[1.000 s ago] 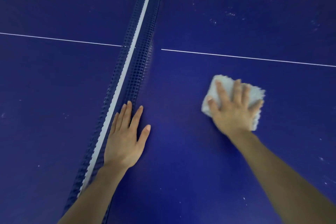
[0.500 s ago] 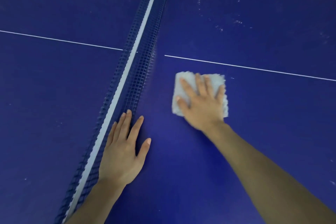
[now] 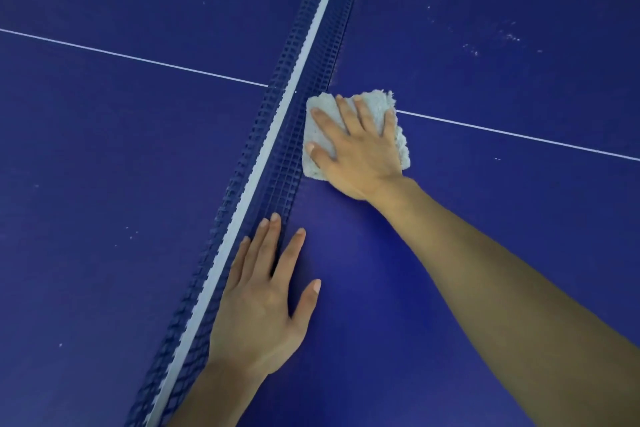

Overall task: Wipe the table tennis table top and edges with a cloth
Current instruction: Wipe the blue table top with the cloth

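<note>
Right hand (image 3: 360, 149) flat on cloth (image 3: 374, 104), fingers straight and slightly spread, palm pressing down. Cloth folded into a thick white pad, lying on table (image 3: 450, 253) right at foot of net (image 3: 277, 156), left edge touching or very nearly touching the mesh. Covers the spot where centre line (image 3: 519, 135) meets net on the right half. Likely reason for the flat palm: even pressure across the whole pad, so more surface wiped per pass and no bunching. Folded pad probably chosen for the same reason, a firm block easier to push than a loose rag.

Left hand (image 3: 263, 302) also flat on table, nearer the body, fingers straight, thumb out to the right. Little-finger side up against net, fingertips beside the mesh base. Holds nothing. Looks like a brace, taking body weight during the lean over the table, possibly steadying net too; cannot tell which.

Net seen from above, white tape along the top, dark mesh both sides. Pale specks and smudges on far right half, a few more on the left half: apparently dust not yet wiped. Strip along net seems the step in hand; much of the top and all edges judged still to do. Edges out of view.

No brand, label or writing readable anywhere, only the white lines.
</note>
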